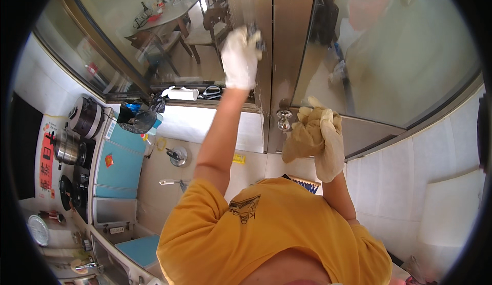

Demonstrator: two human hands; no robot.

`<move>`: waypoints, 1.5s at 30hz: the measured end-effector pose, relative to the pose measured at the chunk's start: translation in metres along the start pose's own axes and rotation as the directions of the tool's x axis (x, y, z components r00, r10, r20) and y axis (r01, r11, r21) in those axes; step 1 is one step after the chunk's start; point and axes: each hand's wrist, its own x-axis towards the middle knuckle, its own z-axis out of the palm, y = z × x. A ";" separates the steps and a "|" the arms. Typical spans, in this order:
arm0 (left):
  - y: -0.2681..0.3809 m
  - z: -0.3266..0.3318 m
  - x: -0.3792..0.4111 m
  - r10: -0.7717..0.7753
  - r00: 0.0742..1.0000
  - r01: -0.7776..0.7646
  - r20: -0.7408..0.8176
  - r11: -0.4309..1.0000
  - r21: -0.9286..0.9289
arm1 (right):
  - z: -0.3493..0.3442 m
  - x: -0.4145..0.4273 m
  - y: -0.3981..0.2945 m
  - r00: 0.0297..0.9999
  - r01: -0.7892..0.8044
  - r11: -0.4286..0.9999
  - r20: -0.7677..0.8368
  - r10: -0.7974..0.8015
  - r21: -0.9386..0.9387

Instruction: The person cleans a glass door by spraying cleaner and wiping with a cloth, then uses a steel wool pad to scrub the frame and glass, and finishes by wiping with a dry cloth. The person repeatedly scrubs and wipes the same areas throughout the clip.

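Observation:
My left hand (240, 60), in a white glove, is raised at the brown metal door frame (282, 39), beside the glass pane. Its fingers are closed around a small dark object (255, 37), too blurred to name. Lower and to the right, my right hand (331, 146) wears a pale glove and grips a bunched tan cloth (307, 135) in front of the door. A shiny round door knob (284, 120) is just left of the cloth.
A paper roll (183, 93) and scissors (212, 91) lie on the window ledge. A kettle (178, 156) and a white-handled tool (171, 182) are on the floor at left. Blue cabinets (117, 166) with a stove and steel pot (67, 146) line the left side. Chairs show through the glass.

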 end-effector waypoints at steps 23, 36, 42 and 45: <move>0.068 0.019 0.077 0.373 0.914 -0.338 -0.161 0.918 0.208 | 0.016 0.039 0.000 0.985 0.167 0.978 0.024 -0.171 0.122; 0.030 0.018 0.055 0.243 0.967 -0.243 -0.069 0.970 0.021 | 0.065 0.089 -0.104 0.511 0.849 0.498 0.506 -0.695 -0.174; 0.172 0.028 0.219 0.513 0.850 -0.474 -0.123 0.845 0.246 | 0.099 0.095 -0.164 0.384 0.923 0.309 0.552 -0.740 -0.228; 0.164 0.026 0.193 0.278 0.960 -0.278 0.022 0.960 -0.021 | 0.107 0.096 -0.175 0.377 0.926 0.300 0.529 -0.760 -0.229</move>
